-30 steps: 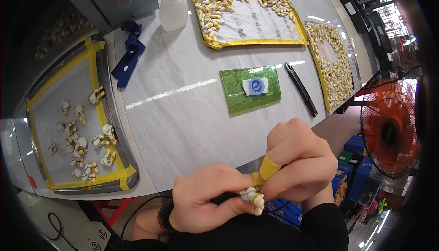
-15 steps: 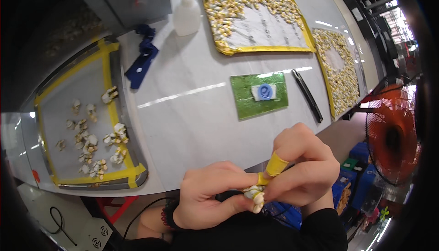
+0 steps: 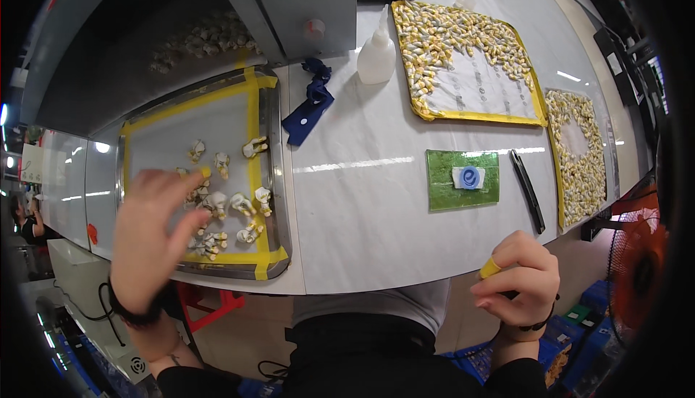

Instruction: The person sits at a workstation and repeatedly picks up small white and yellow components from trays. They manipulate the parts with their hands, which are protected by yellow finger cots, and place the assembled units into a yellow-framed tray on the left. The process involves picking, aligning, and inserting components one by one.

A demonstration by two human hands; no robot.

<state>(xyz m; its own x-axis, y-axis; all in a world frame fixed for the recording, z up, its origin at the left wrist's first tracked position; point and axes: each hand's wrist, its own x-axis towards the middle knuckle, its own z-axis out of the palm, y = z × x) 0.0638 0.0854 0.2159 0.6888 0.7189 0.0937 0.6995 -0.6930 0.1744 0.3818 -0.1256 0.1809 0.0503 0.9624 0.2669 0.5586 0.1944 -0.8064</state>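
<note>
My left hand [image 3: 156,231], smeared by motion, reaches over the tape-edged tray [image 3: 156,115] at the left. Its thumb and index finger are apart, and nothing shows between them. Under and beside its fingertips lie several small white-and-yellow figure-like pieces [image 3: 242,204], some covered by the hand. Off the table's front edge at the right, my right hand [image 3: 525,275] is raised with its fingers curled together. Yellow tape [image 3: 490,267] wraps one of its fingers. Whether anything sits inside that curl is hidden.
A green mat [image 3: 441,188] bears a blue ring-shaped piece [image 3: 470,177], beside a black pen-like tool [image 3: 527,191]. Two trays of small yellow-white pieces [image 3: 431,21] [image 3: 579,199] lie farther off. A white bottle [image 3: 376,57], dark blue cloth [image 3: 308,117] and grey machine [image 3: 311,7] stand behind.
My hands, together over a small white-and-yellow piece before, are now apart. The left has gone left to the tray; the right is farther right. The view has swung left.
</note>
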